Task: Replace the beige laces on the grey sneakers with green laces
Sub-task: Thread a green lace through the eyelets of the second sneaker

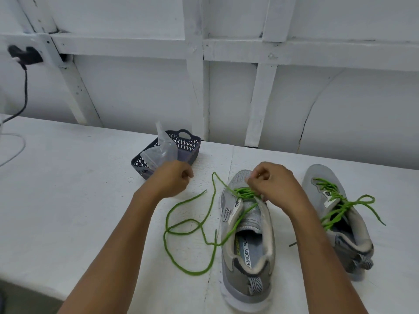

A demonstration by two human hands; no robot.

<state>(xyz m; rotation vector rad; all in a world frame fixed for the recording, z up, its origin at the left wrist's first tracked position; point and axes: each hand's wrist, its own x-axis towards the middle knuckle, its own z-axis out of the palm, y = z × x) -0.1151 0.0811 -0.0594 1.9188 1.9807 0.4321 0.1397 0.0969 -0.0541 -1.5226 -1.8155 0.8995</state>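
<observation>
fingers of the right hand (273, 184) pinch the green lace (246, 193) over the near sneaker (247, 243) — left hand (174, 177) curled shut, hovering.

Workshop: white table (68, 200), bare-framed wall (195, 64)

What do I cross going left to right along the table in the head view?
Black cable → dark basket → loose green lace → sneaker being laced → finished sneaker with tied green lace.
</observation>
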